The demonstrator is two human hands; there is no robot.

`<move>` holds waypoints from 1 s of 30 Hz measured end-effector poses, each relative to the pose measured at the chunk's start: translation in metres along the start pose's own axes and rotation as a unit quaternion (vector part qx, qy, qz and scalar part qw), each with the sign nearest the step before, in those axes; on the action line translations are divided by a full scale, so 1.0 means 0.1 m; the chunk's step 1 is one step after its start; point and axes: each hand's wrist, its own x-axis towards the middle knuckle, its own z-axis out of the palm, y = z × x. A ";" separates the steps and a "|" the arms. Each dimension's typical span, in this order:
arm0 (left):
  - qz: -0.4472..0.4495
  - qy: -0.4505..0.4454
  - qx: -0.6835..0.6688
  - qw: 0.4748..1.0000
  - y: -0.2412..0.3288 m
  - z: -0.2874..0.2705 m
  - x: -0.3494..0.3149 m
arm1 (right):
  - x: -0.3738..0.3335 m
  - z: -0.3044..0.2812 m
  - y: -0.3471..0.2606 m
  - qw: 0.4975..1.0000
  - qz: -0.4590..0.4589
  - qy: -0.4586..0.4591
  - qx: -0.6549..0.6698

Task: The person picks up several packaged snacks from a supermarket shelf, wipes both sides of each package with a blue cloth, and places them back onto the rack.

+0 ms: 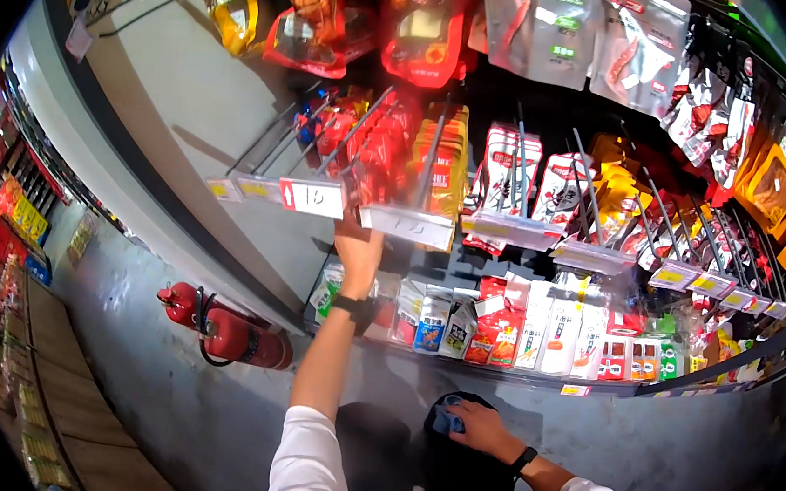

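Observation:
My left hand [357, 250] reaches up to the hanging rack, its fingers hidden behind the price labels. Just over it are a white price card [313, 198] with a red arrow and a pale label strip [408, 225]. Red snack packets [384, 151] hang on prongs behind them, with yellow packets [444, 147] to their right. Low in front of me, my right hand [482, 428] is closed on a crumpled blue-grey cloth [446, 420], resting over my dark-clad knee [462, 467]. Each wrist wears a dark band.
Boxes and pouches line the lower shelf [531, 381]. Silver pouches [641, 47] hang along the top. Two red fire extinguishers [249, 340] stand on the grey floor at left, beside the shelf's end. Metal prongs [588, 188] jut outward. Another stocked shelf runs along the far left.

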 end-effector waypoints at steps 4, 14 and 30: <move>-0.095 -0.044 -0.015 0.994 0.18 -0.15 0.00 | -0.11 0.07 -0.04 1.000 -0.010 0.009 0.000; 0.013 -0.059 0.158 0.986 -0.06 0.03 0.32 | -0.04 0.25 -0.06 0.998 -0.050 0.018 0.023; 0.083 -0.036 0.125 0.988 0.42 -0.10 0.24 | 0.16 0.38 -0.08 0.983 -0.130 0.128 0.035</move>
